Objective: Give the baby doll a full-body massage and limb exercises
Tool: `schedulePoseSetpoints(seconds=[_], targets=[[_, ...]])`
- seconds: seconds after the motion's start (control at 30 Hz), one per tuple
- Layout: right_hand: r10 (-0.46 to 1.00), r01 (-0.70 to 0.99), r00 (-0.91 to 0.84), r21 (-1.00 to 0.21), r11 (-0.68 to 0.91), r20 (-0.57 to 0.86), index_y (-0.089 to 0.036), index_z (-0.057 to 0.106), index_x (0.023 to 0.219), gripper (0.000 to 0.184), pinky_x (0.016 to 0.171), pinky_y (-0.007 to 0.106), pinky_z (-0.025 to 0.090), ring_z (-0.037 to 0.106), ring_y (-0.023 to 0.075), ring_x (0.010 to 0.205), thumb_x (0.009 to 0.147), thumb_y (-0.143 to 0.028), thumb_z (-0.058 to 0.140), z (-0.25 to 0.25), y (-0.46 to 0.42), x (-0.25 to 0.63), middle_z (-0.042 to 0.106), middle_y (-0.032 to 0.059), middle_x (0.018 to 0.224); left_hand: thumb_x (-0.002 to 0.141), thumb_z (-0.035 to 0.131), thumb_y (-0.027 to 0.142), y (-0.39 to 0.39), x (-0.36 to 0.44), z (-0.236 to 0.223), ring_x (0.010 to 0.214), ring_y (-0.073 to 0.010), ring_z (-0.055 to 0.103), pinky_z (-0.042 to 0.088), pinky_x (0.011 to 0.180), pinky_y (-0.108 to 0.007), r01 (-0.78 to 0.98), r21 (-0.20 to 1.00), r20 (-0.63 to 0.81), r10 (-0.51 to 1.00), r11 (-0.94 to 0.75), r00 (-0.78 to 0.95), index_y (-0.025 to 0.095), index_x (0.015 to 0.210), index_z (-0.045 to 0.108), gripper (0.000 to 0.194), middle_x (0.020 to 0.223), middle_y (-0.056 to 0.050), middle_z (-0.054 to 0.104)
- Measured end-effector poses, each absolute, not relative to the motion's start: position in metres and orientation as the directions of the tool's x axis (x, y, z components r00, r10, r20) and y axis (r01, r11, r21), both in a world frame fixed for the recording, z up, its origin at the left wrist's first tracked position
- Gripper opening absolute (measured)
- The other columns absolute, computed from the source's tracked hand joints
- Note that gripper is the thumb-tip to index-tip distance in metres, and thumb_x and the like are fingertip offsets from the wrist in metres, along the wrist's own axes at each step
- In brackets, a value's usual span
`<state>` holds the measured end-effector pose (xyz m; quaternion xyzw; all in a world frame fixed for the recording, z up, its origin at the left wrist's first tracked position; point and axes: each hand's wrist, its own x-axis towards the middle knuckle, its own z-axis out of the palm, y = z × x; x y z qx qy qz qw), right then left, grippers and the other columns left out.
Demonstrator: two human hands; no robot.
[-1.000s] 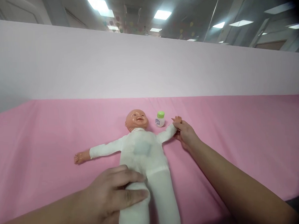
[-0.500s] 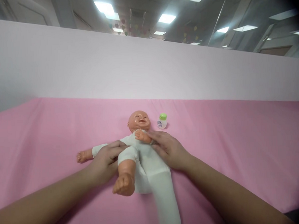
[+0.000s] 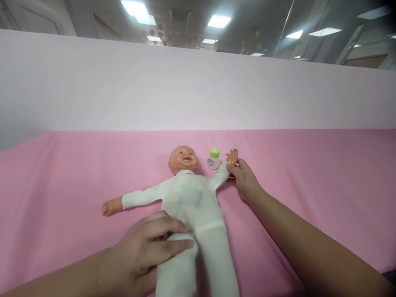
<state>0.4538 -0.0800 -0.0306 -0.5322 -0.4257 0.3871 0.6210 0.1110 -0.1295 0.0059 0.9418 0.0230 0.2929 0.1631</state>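
Observation:
A baby doll [image 3: 186, 186] with a white cloth body lies on its back, its head away from me. My left hand [image 3: 153, 247] rests over the top of the doll's left-side leg, fingers stretched out and slightly apart. That leg lies straight toward me, its foot out of the frame. My right hand [image 3: 245, 177] is closed around the doll's right-side arm near the wrist, with the plastic hand [image 3: 232, 156] showing above my fingers. The other doll arm [image 3: 142, 196] lies stretched out to the left.
A small clear bottle [image 3: 213, 160] with a green cap stands just right of the doll's head, close to the held arm. Pink cloth [image 3: 317, 182] covers the surface. Behind it rises a white padded wall [image 3: 195, 91], with glass above.
The doll's left-side leg was bent up and now lies straight, my left hand lower on it. My right hand has moved the other arm from across the chest out to the right.

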Motion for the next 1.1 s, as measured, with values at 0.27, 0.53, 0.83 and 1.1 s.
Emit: schedulePoseSetpoints(seconds=[0.27, 0.53, 0.83, 1.1], targets=[[0.932, 0.086, 0.361, -0.995, -0.044, -0.01, -0.022, 0.053, 0.119, 0.045, 0.074, 0.039, 0.063, 0.073, 0.0242, 0.087, 0.085, -0.041, 0.075, -0.026, -0.085, 0.468, 0.074, 0.0109, 0.11, 0.097, 0.057, 0.019, -0.116, 0.106, -0.003, 0.112, -0.0266, 0.066, 0.058, 0.094, -0.04, 0.048, 0.307, 0.562, 0.222, -0.951, 0.797, 0.027, 0.144, 0.058, 0.048, 0.129, -0.014, 0.066], [0.871, 0.666, -0.099, -0.618, 0.417, 0.48, -0.031, 0.062, 0.13, 0.036, 0.097, 0.046, 0.053, 0.066, 0.0261, 0.11, 0.094, -0.029, 0.063, -0.01, -0.115, 0.405, 0.072, 0.0046, 0.124, 0.096, 0.055, 0.023, -0.081, 0.104, -0.001, 0.102, -0.0214, 0.07, 0.059, 0.087, -0.03, 0.391, 0.519, 0.413, 0.623, -0.761, 0.664, 0.024, 0.116, 0.075, 0.029, 0.117, -0.005, 0.07], [0.928, 0.512, 0.144, -0.828, 0.227, 0.343, -0.028, 0.053, 0.138, 0.047, 0.083, 0.04, 0.057, 0.071, 0.0235, 0.096, 0.094, -0.044, 0.063, -0.018, -0.102, 0.436, 0.074, 0.0062, 0.117, 0.091, 0.059, 0.013, -0.116, 0.101, 0.008, 0.101, -0.0232, 0.069, 0.059, 0.087, -0.035, 0.102, 0.317, 0.581, 0.278, -0.943, 0.765, 0.03, 0.135, 0.062, 0.048, 0.118, -0.009, 0.07], [0.922, 0.749, 0.353, -0.639, -0.177, 0.158, -0.016, 0.045, 0.148, 0.075, 0.07, 0.038, 0.051, 0.072, 0.0314, 0.088, 0.087, -0.055, 0.065, -0.03, -0.088, 0.49, 0.075, 0.0121, 0.099, 0.082, 0.064, 0.014, -0.139, 0.104, 0.011, 0.096, -0.0272, 0.066, 0.057, 0.083, -0.042, 0.037, 0.264, 0.443, 0.155, -0.964, 0.883, 0.03, 0.14, 0.051, 0.061, 0.121, -0.014, 0.065]])
